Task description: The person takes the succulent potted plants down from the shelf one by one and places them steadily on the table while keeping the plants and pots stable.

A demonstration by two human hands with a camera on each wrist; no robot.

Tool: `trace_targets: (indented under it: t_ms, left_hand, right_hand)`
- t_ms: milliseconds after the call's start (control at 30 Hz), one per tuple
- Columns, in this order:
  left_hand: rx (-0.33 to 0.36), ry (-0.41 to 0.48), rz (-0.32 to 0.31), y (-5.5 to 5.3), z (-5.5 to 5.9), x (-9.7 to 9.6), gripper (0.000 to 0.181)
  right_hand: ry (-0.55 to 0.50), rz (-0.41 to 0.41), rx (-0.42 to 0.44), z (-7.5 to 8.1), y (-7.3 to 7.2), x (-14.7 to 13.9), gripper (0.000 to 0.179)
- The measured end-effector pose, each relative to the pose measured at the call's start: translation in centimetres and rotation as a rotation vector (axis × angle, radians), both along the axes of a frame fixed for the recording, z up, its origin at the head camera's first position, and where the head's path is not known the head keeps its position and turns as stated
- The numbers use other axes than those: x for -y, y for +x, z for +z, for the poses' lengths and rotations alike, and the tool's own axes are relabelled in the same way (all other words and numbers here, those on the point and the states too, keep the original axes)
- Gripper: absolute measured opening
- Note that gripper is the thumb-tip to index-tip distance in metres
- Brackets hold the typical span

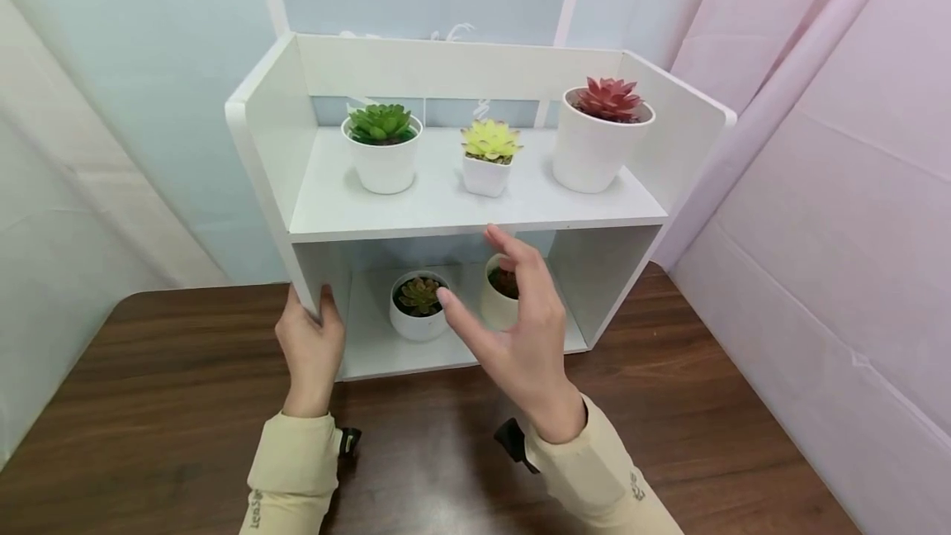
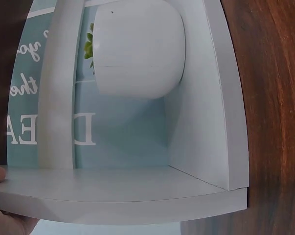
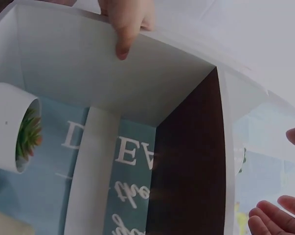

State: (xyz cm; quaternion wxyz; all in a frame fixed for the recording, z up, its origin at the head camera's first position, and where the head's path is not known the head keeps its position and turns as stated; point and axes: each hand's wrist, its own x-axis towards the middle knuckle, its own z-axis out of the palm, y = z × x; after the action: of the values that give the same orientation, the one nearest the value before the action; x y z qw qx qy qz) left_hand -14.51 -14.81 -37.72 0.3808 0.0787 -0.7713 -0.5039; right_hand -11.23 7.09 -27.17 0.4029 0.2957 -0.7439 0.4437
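The left hand [image 1: 310, 345] pinches a side panel [image 1: 273, 134] of the shelf [image 1: 431, 211] standing on the tabletop [image 1: 186, 378], probably to steady it, while the right hand [image 1: 520, 337] hovers spread and empty, perhaps to avoid jostling the pots [image 1: 383, 170].

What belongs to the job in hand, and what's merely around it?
Likely the job:
- white two-tier shelf, held by left grip
- white-potted red succulent
- white-potted green succulent
- white-potted yellow succulent
- white-potted brownish succulent
- cream-potted succulent

Likely incidental:
- dark brown woodgrain table
- pale pink curtain
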Motion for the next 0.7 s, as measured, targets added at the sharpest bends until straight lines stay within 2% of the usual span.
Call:
trace_targets:
  t_ms: [367, 700]
  left_hand:
    - [-0.02, -0.006, -0.007, 0.2, 0.1, -0.1, 0.031]
    - [-0.034, -0.015, -0.012, -0.1, 0.0, 0.0, 0.031]
  right_hand:
    - [0.038, -0.006, 0.041, 2.1, -0.1, 1.6, 0.067]
    - [0.062, 0.023, 0.141, 3.6, -1.0, 2.7, 0.069]
